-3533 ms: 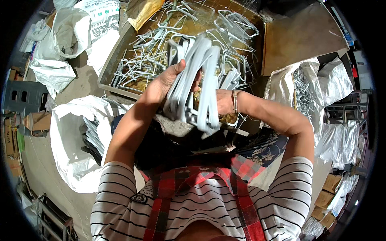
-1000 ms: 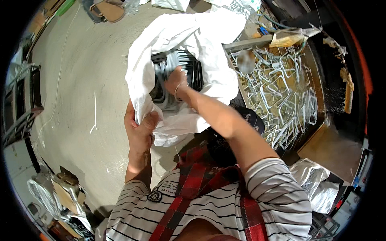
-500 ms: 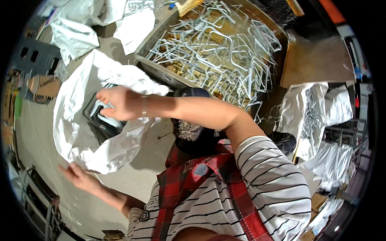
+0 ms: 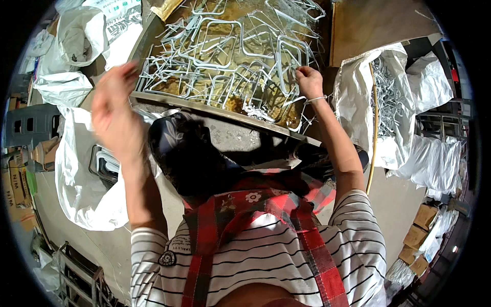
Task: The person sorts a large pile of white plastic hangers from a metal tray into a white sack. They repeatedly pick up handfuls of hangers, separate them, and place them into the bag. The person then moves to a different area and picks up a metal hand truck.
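A wide metal tray (image 4: 215, 108) holds a tangle of bent grey metal rods (image 4: 220, 43) over yellowish-brown liquid. At its right side my right hand (image 4: 310, 82) is closed, fingers pinched at the edge of a looped bent metal rod (image 4: 283, 64). My left hand (image 4: 118, 105) hovers by the tray's left corner, smeared by motion, so its fingers do not show clearly. Below and left of it, a white woven sack (image 4: 69, 179) stands with its mouth spread, and bent rods (image 4: 105, 163) lie stacked inside, partly covered by my left forearm.
Right of the tray stands another white sack (image 4: 350, 102) with small metal pieces (image 4: 387, 100) in it, beside a brown board (image 4: 381, 30). More white sacks (image 4: 66, 84) lie at the far left. A metal rack (image 4: 76, 276) is at the lower left, cardboard boxes (image 4: 422, 220) at the right.
My right hand has left the white sack and reached across to the tray's right side. My left hand has risen from beside the sack toward the tray's left corner. The view has turned toward the tray.
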A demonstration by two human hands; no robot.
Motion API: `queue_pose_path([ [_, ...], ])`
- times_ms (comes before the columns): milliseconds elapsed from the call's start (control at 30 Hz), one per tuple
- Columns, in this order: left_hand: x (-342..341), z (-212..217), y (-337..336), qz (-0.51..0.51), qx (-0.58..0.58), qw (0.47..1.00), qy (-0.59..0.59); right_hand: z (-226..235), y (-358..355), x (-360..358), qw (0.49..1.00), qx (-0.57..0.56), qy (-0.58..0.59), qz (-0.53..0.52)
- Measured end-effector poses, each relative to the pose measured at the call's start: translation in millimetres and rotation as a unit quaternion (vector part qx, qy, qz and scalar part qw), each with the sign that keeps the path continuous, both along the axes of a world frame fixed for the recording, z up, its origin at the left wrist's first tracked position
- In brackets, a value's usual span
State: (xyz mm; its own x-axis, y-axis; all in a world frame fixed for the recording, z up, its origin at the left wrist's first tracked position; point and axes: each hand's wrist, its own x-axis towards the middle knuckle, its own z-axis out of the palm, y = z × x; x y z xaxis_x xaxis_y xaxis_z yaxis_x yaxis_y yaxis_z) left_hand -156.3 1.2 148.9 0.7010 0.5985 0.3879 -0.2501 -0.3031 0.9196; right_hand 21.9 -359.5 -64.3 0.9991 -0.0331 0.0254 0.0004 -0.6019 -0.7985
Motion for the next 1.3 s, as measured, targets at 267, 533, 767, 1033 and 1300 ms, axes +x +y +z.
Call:
queue_pose_path([
  [267,148,-118,-28,-0.151,-0.191,0.953,0.178,-44,49,67,0.947,-0.237,-0.013,0.216],
  [533,175,-117,-14,-0.242,-0.171,0.942,0.156,-137,105,139,0.808,-0.4,0.115,0.416],
  [767,181,-108,-5,-0.219,-0.174,0.944,0.177,-126,146,131,0.869,-0.272,0.141,0.389],
  [1033,182,-131,-5,-0.252,-0.225,0.914,0.223,-117,143,110,0.776,-0.387,0.12,0.483],
  [1300,167,-136,-70,-0.452,0.024,0.812,0.369,79,115,79,0.867,-0.239,-0.075,0.431],
])
